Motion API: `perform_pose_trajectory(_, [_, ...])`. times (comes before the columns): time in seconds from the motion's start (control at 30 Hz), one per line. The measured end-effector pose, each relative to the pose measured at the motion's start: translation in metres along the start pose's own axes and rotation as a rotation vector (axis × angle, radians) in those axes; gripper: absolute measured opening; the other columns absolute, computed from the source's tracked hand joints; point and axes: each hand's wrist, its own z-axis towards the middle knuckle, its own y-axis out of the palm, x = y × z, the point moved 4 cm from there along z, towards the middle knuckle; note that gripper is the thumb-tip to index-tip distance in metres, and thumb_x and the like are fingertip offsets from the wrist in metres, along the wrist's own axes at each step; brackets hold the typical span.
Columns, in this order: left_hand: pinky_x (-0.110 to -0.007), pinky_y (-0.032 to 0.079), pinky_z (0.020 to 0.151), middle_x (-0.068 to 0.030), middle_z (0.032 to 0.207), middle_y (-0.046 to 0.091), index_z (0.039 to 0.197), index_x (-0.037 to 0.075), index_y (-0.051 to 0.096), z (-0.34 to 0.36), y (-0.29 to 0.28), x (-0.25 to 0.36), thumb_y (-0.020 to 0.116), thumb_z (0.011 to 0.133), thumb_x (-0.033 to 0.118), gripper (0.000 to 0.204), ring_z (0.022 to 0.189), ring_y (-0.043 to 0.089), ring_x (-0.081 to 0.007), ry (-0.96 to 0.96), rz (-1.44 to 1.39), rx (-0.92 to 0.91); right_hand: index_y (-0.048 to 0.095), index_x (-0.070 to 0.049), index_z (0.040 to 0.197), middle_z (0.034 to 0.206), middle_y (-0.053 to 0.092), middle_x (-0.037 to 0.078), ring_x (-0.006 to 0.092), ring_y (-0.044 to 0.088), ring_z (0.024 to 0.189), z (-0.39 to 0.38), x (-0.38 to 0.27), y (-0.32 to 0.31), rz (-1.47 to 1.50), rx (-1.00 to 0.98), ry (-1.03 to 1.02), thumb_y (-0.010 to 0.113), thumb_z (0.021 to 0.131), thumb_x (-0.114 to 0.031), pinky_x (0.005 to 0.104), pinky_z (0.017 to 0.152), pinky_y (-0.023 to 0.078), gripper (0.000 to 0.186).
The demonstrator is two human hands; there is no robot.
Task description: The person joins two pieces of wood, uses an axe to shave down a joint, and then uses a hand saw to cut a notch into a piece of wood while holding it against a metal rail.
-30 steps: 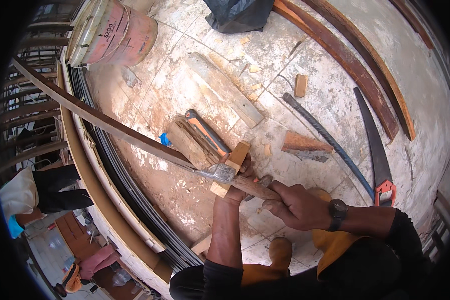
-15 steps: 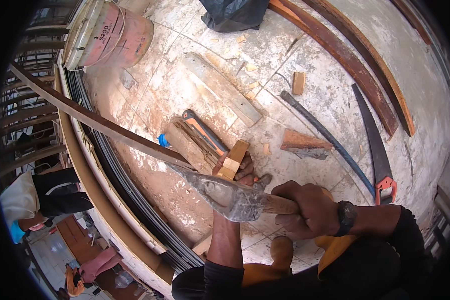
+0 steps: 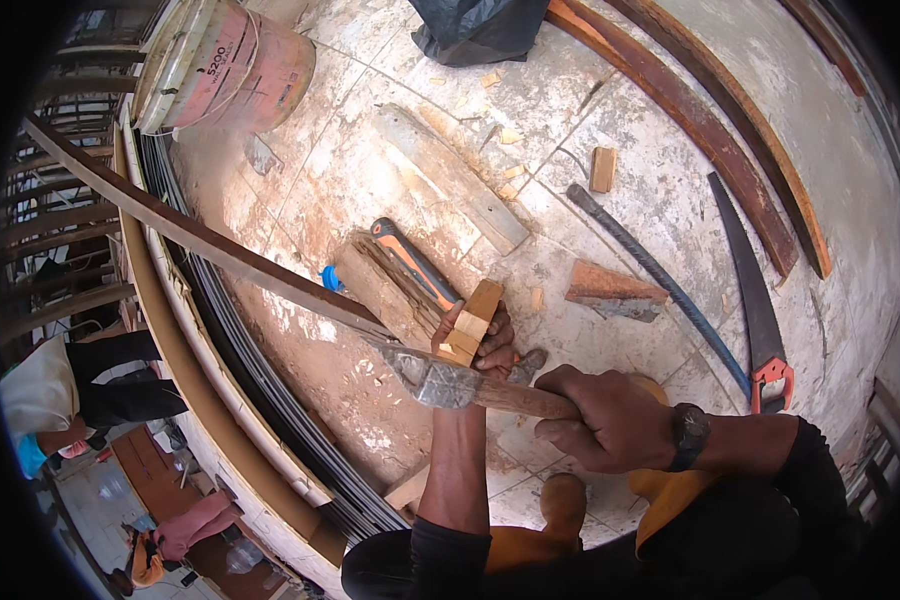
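Note:
My left hand (image 3: 495,338) is closed around a small wooden block (image 3: 475,318), with a pale freshly cut patch on its face. The block is tilted beside a rough, split piece of timber (image 3: 385,290) on the floor. My right hand (image 3: 610,415) grips the wooden handle of a hatchet (image 3: 445,383). Its grey metal head is just below the block, over my left wrist, partly blurred. A tool with a black and orange handle (image 3: 415,265) lies against the rough timber, its far end hidden by my left hand.
A handsaw (image 3: 745,280) and a ribbed metal bar (image 3: 660,285) lie to the right. Beyond are a weathered plank (image 3: 455,180), long curved timbers (image 3: 685,130), a pink bucket (image 3: 240,70) and a black bag (image 3: 470,30). A long strip (image 3: 210,240) crosses the left, above a ledge; another person (image 3: 80,390) is beyond it.
The hatchet head has moved up and slightly left, nearer the block, and its handle shows more. My left hand still holds the block in nearly the same place.

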Motion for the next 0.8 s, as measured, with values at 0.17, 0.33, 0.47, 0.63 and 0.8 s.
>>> perform_pose_trajectory(0.17, [-0.025, 0.041, 0.044, -0.0148, 0.084, 0.052, 0.120, -0.012, 0.050, -0.005, -0.010, 0.000, 0.049, 0.101, 0.034, 0.050, 0.060, 0.047, -0.0160, 0.013, 0.023, -0.046, 0.050, -0.004, 0.116, 0.077, 0.064, 0.018, 0.0392, 0.066, 0.068, -0.005, 0.016, 0.015, 0.029, -0.042, 0.056, 0.062, 0.096, -0.036, 0.0479, 0.060, 0.050, 0.039])
perform_pose_trajectory(0.33, [-0.022, 0.039, 0.044, -0.0103, 0.084, 0.047, 0.130, -0.010, 0.046, -0.004, 0.000, -0.004, 0.057, 0.097, 0.032, 0.054, 0.061, 0.045, -0.0130, 0.101, 0.054, 0.068, 0.050, -0.004, 0.116, 0.075, 0.064, 0.018, 0.0394, 0.065, 0.066, -0.006, -0.005, -0.002, 0.023, 0.052, -0.027, 0.062, 0.096, -0.034, 0.0483, 0.060, 0.050, 0.038])
perform_pose_trajectory(0.47, [-0.021, 0.039, 0.045, -0.0092, 0.084, 0.046, 0.130, -0.010, 0.045, -0.005, -0.018, 0.004, 0.058, 0.097, 0.030, 0.053, 0.062, 0.043, -0.0119, 0.011, 0.086, -0.060, 0.050, -0.004, 0.117, 0.074, 0.063, 0.018, 0.0394, 0.065, 0.066, -0.009, 0.019, 0.016, 0.009, -0.029, 0.095, 0.062, 0.096, -0.033, 0.0481, 0.060, 0.050, 0.037])
perform_pose_trajectory(0.63, [-0.023, 0.039, 0.044, -0.0112, 0.084, 0.049, 0.125, -0.012, 0.049, -0.001, 0.002, -0.003, 0.058, 0.097, 0.030, 0.052, 0.062, 0.047, -0.0131, 0.085, 0.085, 0.023, 0.050, -0.004, 0.117, 0.072, 0.063, 0.018, 0.0398, 0.065, 0.065, -0.009, -0.003, -0.005, 0.035, 0.047, -0.004, 0.061, 0.097, -0.032, 0.0483, 0.059, 0.049, 0.036])
perform_pose_trajectory(0.8, [-0.025, 0.041, 0.048, -0.0147, 0.084, 0.056, 0.118, -0.013, 0.054, 0.000, -0.011, -0.003, 0.051, 0.098, 0.034, 0.051, 0.064, 0.049, -0.0159, 0.003, 0.043, -0.098, 0.051, -0.004, 0.116, 0.071, 0.062, 0.018, 0.0398, 0.065, 0.064, -0.013, 0.019, 0.016, -0.028, -0.103, 0.196, 0.060, 0.098, -0.035, 0.0478, 0.059, 0.049, 0.037])
